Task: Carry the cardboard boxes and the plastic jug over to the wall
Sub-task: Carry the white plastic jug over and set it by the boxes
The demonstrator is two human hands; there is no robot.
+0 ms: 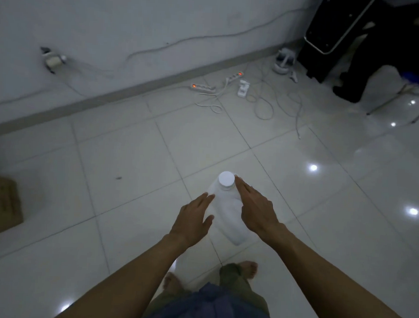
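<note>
A white plastic jug [228, 207] with a round white cap stands upright on the tiled floor in front of me. My left hand [193, 220] is at its left side with flat fingers apart, fingertips near the jug's shoulder. My right hand [254, 209] is at its right side, fingers stretched along the neck up to the cap. Neither hand is closed around the jug. A brown cardboard box [1, 202] sits on the floor at the left edge, partly cut off by the frame. The wall [137, 23] runs across the far side.
Power strips [203, 87] and tangled white cables [261, 101] lie along the baseboard. A plug and adapter [52, 59] hang on the wall at left. A black folding chair [334, 27] and metal chair legs [398, 99] stand at far right. My bare feet [249, 268] are below the jug.
</note>
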